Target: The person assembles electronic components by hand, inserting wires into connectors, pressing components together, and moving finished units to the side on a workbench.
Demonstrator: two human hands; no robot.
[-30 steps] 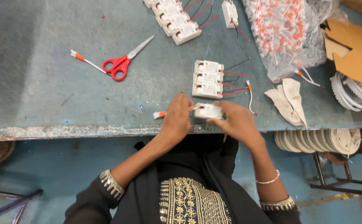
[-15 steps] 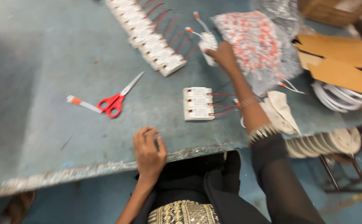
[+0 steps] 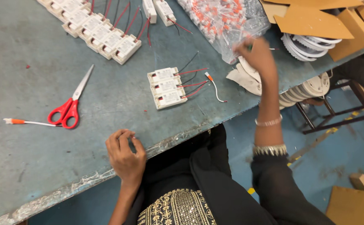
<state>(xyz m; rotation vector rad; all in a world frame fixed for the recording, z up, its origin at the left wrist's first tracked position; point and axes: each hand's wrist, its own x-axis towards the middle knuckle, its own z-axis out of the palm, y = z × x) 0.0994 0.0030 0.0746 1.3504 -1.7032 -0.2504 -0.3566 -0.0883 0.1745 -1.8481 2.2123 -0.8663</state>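
Note:
My left hand [image 3: 125, 155] rests on the worn front edge of the grey table [image 3: 32, 166], fingers curled in with nothing visible in them. My right hand [image 3: 257, 54] is raised and blurred at the near edge of a clear plastic bag of orange-capped wire connectors [image 3: 223, 21]; its grip is unclear. Between my hands, three white rectangular modules with red and black wires [image 3: 165, 87] lie side by side. A loose white wire with an orange cap [image 3: 213, 85] lies just right of them.
Red-handled scissors [image 3: 70, 109] and another orange-capped wire [image 3: 23, 122] lie at the left. A long row of white modules [image 3: 94, 29] and two more modules [image 3: 159, 8] sit at the far edge. A white cloth [image 3: 243, 77], cardboard pieces [image 3: 315, 16] and white ring stacks [image 3: 309, 87] are at the right.
A second ago both hands held a white module at the table edge. The right hand then reached far out to the modules beside the bag and has now drawn back to the bag's near edge.

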